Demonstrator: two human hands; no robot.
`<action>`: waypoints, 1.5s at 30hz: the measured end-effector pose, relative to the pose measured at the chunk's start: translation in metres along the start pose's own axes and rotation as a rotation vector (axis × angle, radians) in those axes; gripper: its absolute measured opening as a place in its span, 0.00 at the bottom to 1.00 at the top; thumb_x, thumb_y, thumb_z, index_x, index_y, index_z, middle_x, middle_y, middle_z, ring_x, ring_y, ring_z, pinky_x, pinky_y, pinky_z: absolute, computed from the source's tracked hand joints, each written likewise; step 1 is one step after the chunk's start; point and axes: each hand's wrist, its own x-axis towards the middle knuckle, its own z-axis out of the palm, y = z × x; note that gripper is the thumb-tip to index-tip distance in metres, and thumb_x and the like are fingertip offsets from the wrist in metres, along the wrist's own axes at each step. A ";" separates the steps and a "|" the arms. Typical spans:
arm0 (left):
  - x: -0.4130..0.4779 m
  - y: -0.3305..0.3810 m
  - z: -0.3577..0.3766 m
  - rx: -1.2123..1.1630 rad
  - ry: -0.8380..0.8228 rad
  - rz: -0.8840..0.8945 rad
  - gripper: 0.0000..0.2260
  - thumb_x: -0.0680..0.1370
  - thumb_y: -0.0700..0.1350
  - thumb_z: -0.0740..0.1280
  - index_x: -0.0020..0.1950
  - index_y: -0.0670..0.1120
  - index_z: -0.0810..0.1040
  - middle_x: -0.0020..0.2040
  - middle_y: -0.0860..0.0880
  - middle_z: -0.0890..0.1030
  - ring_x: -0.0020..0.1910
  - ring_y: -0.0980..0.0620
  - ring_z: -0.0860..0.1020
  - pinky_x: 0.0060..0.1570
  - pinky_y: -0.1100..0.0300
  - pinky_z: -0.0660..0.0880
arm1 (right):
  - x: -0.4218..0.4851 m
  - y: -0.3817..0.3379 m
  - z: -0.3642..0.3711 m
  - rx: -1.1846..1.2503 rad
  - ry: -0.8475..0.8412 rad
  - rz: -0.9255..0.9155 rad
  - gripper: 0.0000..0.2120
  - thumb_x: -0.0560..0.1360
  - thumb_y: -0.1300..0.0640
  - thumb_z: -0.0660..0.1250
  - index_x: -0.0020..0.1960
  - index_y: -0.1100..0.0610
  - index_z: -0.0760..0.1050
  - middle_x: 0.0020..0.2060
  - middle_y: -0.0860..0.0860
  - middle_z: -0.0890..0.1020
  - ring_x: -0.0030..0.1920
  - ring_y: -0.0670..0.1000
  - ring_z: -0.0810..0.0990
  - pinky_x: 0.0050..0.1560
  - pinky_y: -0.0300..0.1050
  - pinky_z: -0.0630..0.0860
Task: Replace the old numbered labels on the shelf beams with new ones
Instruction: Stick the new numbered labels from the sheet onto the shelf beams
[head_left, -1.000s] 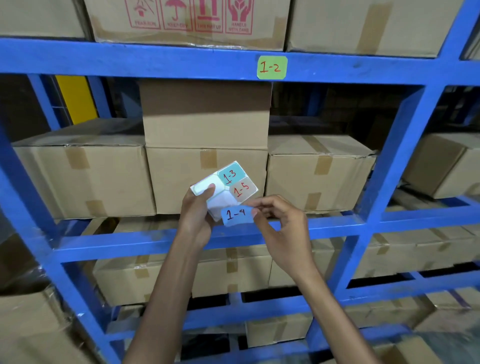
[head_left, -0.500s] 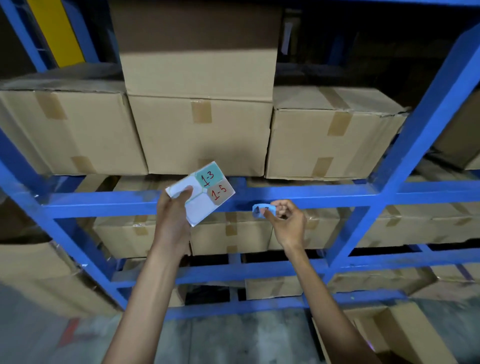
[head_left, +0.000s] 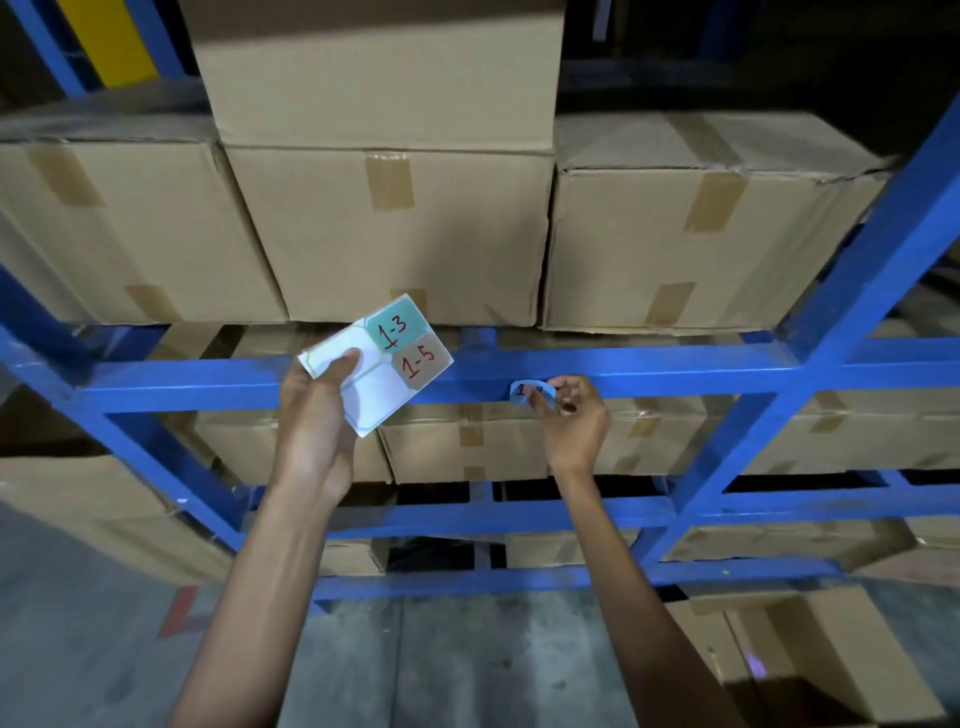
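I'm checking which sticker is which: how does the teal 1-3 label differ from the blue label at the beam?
The 1-3 label is teal; the blue label is blue. The 1-3 label lies flat on the backing sheet that the left hand holds. The blue label is curled and pinched by the right hand in front of the shelf beam. The 1-3 label reads fully; the blue label's number is partly hidden. Both are handwritten.

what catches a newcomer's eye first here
The left hand holds a white label sheet at centre, bearing the 1-3 sticker and 1-5 sticker. Just right of it, the right hand pinches a curled blue label at the blue shelf beam. Taped cardboard boxes fill the shelf above.
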 end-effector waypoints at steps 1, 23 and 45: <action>0.000 0.001 0.000 -0.002 0.005 -0.002 0.12 0.83 0.39 0.64 0.65 0.48 0.77 0.55 0.48 0.86 0.53 0.47 0.85 0.39 0.59 0.82 | 0.000 0.002 0.001 -0.003 0.009 0.001 0.11 0.67 0.58 0.81 0.42 0.56 0.79 0.35 0.52 0.80 0.36 0.54 0.78 0.39 0.50 0.78; -0.008 0.011 -0.010 -0.033 0.023 -0.010 0.16 0.82 0.39 0.65 0.70 0.44 0.74 0.65 0.42 0.83 0.65 0.39 0.81 0.48 0.52 0.79 | 0.009 0.007 -0.017 -0.069 0.009 -0.047 0.10 0.71 0.54 0.79 0.42 0.54 0.78 0.35 0.53 0.80 0.34 0.53 0.78 0.38 0.39 0.77; -0.021 0.003 -0.019 0.046 -0.086 -0.070 0.07 0.84 0.40 0.63 0.62 0.44 0.74 0.58 0.44 0.86 0.50 0.47 0.84 0.44 0.53 0.77 | -0.067 0.036 0.017 -0.765 -0.410 -0.417 0.53 0.67 0.61 0.68 0.81 0.64 0.37 0.81 0.63 0.39 0.82 0.63 0.38 0.80 0.65 0.53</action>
